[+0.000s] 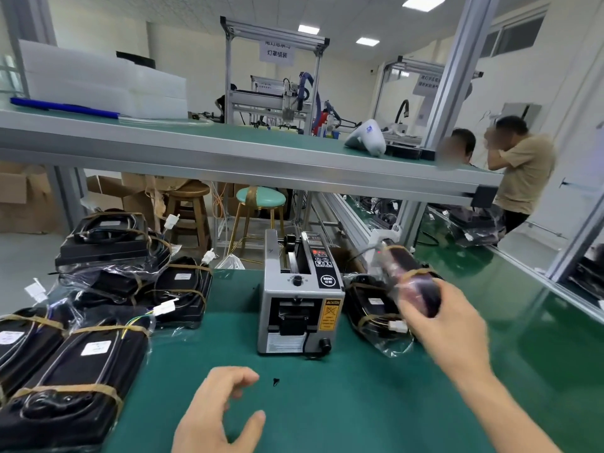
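**Bagged pack lifted over the green bench**

The right hand [447, 325] grips a bagged black pack [411, 282], fingers curled round its lower end. The pack is blurred and held in the air above the right half of the bench [359, 403], just right of the grey tape dispenser [300, 305]. The left hand [215, 416] hovers at the near edge, fingers loosely bent and holding nothing. The bench top is a green mat. More banded black packs [81, 354] are heaped along its left edge. A green-topped shelf [228, 148] runs overhead, carrying white trays [98, 83]. Behind are stools [260, 197], cardboard boxes [19, 197], framed machines and two people [523, 165].
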Available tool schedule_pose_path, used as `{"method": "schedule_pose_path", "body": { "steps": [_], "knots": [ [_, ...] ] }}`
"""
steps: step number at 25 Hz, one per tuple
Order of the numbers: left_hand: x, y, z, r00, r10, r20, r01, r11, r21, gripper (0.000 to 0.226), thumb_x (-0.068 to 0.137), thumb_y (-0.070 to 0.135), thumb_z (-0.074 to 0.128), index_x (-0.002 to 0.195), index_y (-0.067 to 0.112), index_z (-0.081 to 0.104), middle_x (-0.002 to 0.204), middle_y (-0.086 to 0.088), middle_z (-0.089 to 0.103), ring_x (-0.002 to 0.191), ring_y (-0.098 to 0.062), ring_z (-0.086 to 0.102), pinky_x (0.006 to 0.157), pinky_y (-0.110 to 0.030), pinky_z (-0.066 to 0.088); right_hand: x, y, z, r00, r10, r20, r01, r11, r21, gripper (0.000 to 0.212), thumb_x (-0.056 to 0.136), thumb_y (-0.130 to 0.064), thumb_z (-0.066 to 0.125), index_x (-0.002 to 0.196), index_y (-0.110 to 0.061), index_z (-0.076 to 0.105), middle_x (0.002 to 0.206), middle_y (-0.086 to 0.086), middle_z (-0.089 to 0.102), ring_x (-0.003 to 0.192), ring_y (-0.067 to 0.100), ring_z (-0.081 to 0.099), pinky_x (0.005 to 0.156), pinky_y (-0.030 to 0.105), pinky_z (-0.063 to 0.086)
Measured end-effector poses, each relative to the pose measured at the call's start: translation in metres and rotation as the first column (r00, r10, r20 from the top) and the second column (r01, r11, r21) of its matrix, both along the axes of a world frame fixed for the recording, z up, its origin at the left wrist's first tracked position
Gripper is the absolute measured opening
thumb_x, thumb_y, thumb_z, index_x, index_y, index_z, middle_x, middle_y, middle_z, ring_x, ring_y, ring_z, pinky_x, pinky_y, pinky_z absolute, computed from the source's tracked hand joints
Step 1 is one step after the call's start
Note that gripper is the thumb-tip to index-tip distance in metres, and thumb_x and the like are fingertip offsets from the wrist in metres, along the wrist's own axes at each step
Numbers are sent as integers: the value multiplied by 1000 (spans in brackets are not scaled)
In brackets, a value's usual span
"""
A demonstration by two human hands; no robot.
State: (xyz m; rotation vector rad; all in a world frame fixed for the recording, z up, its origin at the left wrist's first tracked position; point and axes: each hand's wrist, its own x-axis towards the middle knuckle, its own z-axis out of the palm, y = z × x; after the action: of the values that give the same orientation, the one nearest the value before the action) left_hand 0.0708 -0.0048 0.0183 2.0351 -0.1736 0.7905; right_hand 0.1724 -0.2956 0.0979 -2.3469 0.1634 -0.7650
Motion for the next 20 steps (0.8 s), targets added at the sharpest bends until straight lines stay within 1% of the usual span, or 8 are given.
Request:
{"method": "schedule_pose_path", "body": {
  "steps": [2, 4, 8, 11, 13, 15, 16, 20],
  "knots": [
    [-2, -23, 15, 985, -99, 141, 70, 978, 198, 43, 60, 41, 59, 103, 42, 52, 107, 23, 52, 93, 2, 51, 80, -8, 40, -36, -9, 23, 991, 83, -102, -41, 932, 359, 27, 67, -45, 77, 86, -30, 66, 79, -8, 72, 69, 17, 69, 60, 34, 54],
    [-9, -54, 31, 958, -176, 226, 81, 923, 377, 38, 74, 45, 51, 111, 37, 48, 116, 20, 49, 105, -4, 48, 86, -20, 39, -61, -4, 37, 905, 347, -246, -98, 732, 674, 36, 60, -38, 78, 86, -14, 71, 80, 9, 75, 65, 29, 71, 69, 42, 56],
    [-27, -91, 42, 925, -233, 301, 27, 829, 558, 32, 100, 37, 22, 121, 31, 46, 118, 6, 67, 110, -17, 63, 91, -33, 42, -94, 49, 28, 609, 701, -371, -10, 474, 881, 40, 59, -41, 69, 85, -12, 76, 80, 12, 71, 63, 23, 63, 56, 27, 50],
    [-29, -66, 44, 944, -121, 307, 35, 962, 272, 32, 81, 20, 67, 113, 21, 64, 109, 0, 70, 101, -21, 68, 88, -28, 48, -99, 79, 17, 494, 784, -376, -13, 440, 898, 51, 75, -57, 61, 102, -15, 71, 84, 10, 67, 72, 23, 63, 58, 32, 55],
    [-24, -37, 49, 985, -142, 94, 158, 967, -198, 55, 62, 3, 87, 108, 23, 66, 105, 10, 70, 100, -8, 66, 86, -14, 47, -99, 89, 17, 565, 742, -359, -194, 543, 817, 51, 80, -64, 56, 108, -23, 65, 87, 2, 67, 75, 18, 65, 65, 32, 56],
    [-15, -9, 51, 978, -208, -12, 179, 869, -461, 69, 52, 2, 87, 110, 27, 61, 107, 12, 70, 100, -4, 65, 86, -11, 46, -100, 96, 14, 771, 618, -157, -506, 743, 438, 30, 81, -55, 66, 98, -30, 64, 86, -13, 64, 80, 6, 62, 70, 17, 48],
    [-13, 2, 52, 974, -227, -28, 182, 843, -506, 73, 50, 5, 88, 113, 27, 57, 110, 10, 69, 103, -6, 65, 88, -14, 48, -101, 102, 16, 778, 628, 11, -617, 762, 195, 19, 81, -44, 68, 94, -31, 64, 92, -16, 63, 90, 5, 61, 77, 12, 45],
    [-4, 26, 48, 909, -413, 52, 367, 737, -568, 84, 50, 17, 89, 121, 30, 47, 116, -4, 68, 107, -19, 64, 89, -26, 51, -84, 129, 15, 526, 850, 20, -796, 500, -340, 43, 81, -25, 68, 124, -23, 61, 134, -13, 54, 131, 7, 43, 110, 22, 31]
  ]
}}
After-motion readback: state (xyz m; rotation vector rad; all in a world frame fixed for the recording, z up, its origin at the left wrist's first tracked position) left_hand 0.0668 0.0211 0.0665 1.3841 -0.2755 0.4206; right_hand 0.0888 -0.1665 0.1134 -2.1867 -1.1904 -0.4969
